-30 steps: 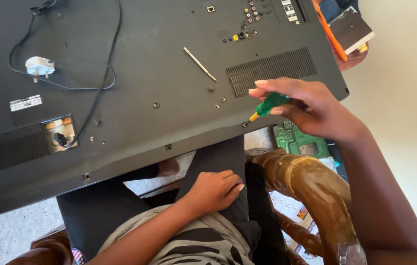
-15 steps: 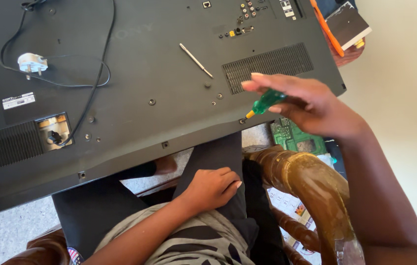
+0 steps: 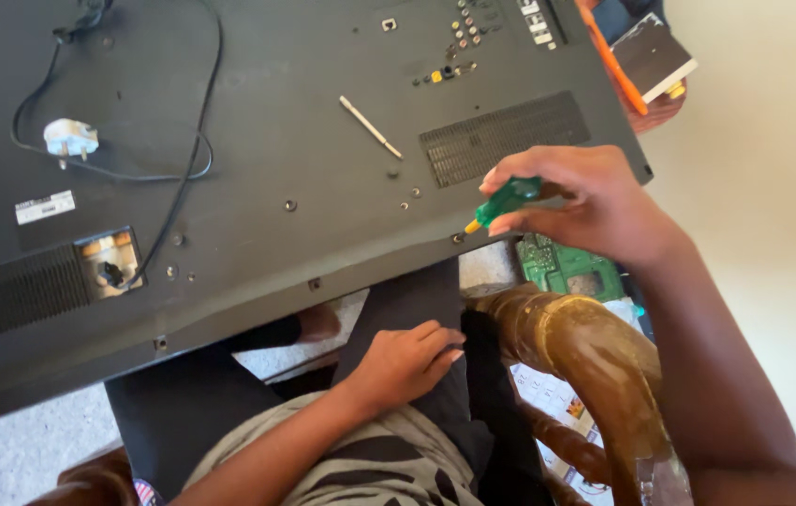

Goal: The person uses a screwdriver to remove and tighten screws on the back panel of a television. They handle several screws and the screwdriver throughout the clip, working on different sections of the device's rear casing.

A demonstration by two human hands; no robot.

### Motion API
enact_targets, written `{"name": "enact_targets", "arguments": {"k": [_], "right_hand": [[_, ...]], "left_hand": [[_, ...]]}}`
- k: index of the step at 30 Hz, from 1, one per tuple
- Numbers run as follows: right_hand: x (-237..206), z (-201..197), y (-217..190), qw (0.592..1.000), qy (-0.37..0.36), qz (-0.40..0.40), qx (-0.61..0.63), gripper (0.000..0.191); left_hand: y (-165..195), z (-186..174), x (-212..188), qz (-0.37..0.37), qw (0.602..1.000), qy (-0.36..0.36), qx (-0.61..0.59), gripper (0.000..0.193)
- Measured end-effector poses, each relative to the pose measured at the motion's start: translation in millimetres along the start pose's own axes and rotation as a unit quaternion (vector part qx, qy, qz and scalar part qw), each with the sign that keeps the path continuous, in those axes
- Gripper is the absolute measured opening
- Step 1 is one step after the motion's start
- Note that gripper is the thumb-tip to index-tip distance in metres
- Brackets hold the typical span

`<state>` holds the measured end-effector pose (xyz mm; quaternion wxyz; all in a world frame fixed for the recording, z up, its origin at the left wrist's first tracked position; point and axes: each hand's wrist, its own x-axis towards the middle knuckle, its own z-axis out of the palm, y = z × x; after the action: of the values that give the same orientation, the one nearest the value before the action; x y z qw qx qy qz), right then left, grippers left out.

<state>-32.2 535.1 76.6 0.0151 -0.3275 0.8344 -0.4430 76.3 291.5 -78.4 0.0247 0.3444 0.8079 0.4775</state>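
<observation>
I see a big black panel (image 3: 257, 187) lying face down over my lap, pale floor (image 3: 763, 187) to the right, a wooden chair arm (image 3: 585, 347) beside me. My right hand (image 3: 595, 201) pinches a green screwdriver (image 3: 503, 202) at the panel's lower edge. My left hand (image 3: 403, 361) rests loosely curled on my thigh.

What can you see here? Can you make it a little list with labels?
Right hand: holds a green screwdriver, tip by a screw hole at the panel's near edge
Left hand: rests on the person's lap, holding nothing
Big thing: dark back panel of a flat screen
On the panel: white plug, black cable, thin metal rod
Beside the chair: green circuit board
</observation>
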Motion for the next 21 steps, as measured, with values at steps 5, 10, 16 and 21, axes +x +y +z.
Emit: {"name": "enact_targets", "arguments": {"k": [5,10,16,21], "right_hand": [[-2,-1,4,0.996,0.013,-0.042,-0.083,0.041],[-7,4,19,0.988,0.036,-0.052,-0.138,0.041],[-5,9,29,0.991,0.077,-0.05,-0.095,0.037],[-8,6,32,1.0,-0.005,-0.025,0.012,0.037]], "left_hand": [[34,-10,64,0.056,0.968,0.243,-0.011,0.028],[71,-19,130,0.074,0.928,0.363,-0.032,0.037],[89,-30,142,0.0,0.945,0.314,-0.088,0.03],[83,-37,137,0.042,0.944,0.325,-0.044,0.024]]}}
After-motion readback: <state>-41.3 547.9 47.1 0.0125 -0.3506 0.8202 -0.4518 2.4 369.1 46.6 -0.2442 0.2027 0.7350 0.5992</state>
